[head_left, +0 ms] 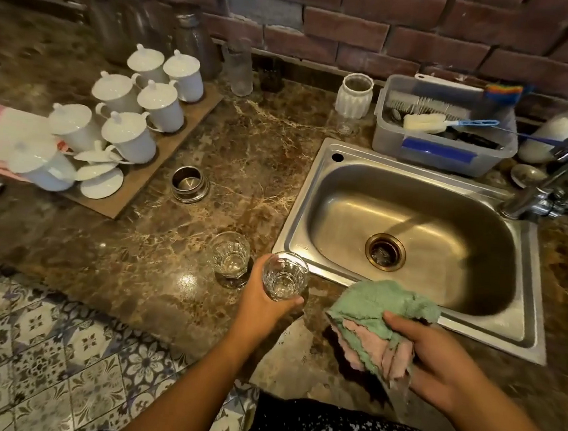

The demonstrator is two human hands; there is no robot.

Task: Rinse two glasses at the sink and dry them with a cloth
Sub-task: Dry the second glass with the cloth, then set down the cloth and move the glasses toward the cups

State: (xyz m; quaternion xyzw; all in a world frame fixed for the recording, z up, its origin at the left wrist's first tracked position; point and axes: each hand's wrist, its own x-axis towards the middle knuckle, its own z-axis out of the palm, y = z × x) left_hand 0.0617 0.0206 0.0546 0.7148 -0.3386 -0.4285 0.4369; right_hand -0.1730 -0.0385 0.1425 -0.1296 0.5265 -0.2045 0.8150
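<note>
My left hand (261, 304) grips a clear faceted glass (284, 276), held upright just left of the sink's near corner. A second clear glass (228, 254) stands on the marble counter right beside it, to the left. In my right hand (434, 361) is a bunched green and pink cloth (378, 321), held over the counter in front of the steel sink (315, 197). The cloth and the held glass are a little apart. The sink basin is empty, with the drain (385, 251) open.
A chrome tap (550, 176) rises at the sink's right. Behind the sink stands a plastic tub with brushes (443, 150) and a white ribbed jar (354, 96). White lidded cups on a wooden board (148, 182) fill the left counter. A small metal ring container (189, 183) sits mid-counter.
</note>
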